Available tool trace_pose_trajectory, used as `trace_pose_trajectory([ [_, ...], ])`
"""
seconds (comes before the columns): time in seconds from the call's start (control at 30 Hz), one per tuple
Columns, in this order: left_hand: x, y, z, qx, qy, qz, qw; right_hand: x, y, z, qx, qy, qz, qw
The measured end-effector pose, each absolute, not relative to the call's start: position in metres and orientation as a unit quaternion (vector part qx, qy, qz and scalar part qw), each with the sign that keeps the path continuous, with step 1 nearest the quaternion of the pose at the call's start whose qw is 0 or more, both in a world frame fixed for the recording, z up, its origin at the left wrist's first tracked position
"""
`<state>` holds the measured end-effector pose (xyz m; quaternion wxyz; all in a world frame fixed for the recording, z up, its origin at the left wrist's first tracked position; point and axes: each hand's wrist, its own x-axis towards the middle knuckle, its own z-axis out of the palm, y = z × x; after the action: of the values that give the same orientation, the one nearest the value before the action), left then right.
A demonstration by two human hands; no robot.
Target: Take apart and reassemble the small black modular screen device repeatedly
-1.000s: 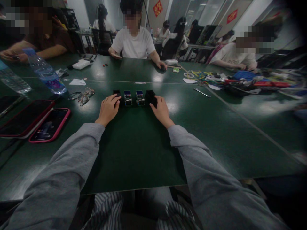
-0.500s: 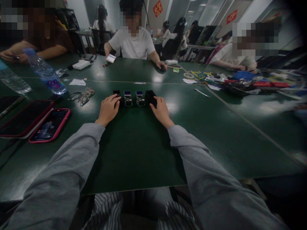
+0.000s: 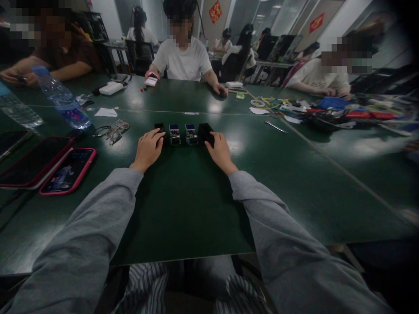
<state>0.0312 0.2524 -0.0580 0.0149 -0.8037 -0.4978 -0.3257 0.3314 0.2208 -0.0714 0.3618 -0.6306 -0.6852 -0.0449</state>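
At mid-table, a row of small electronic modules [image 3: 182, 134] is bracketed: the left hand [image 3: 148, 149] is curled on its left black end block, the right hand [image 3: 220, 151] grasps the right one, steadying the row.

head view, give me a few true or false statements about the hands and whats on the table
1. Both hands rest at the ends of a row of small black modules. True.
2. The left hand holds the glasses. False: the glasses lie apart, to its left.
3. Two phones in red cases lie at the left. True.
4. The right hand grips the bottle. False: the bottle lies far left, untouched.
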Motion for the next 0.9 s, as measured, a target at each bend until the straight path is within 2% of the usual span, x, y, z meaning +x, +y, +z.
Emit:
trace_pose_trajectory([
  [0.63, 0.0327, 0.2484, -0.0545, -0.801, -0.505, -0.321, 0.007, 0.3302, 0.2202, -0.0713, -0.628, -0.684, -0.028, 0.371],
  [0.9, 0.0321, 0.2445, -0.0515, -0.723, -0.571, -0.388, 0.030, 0.3278, 0.2205, -0.0698, -0.624, -0.670, -0.033, 0.401],
])
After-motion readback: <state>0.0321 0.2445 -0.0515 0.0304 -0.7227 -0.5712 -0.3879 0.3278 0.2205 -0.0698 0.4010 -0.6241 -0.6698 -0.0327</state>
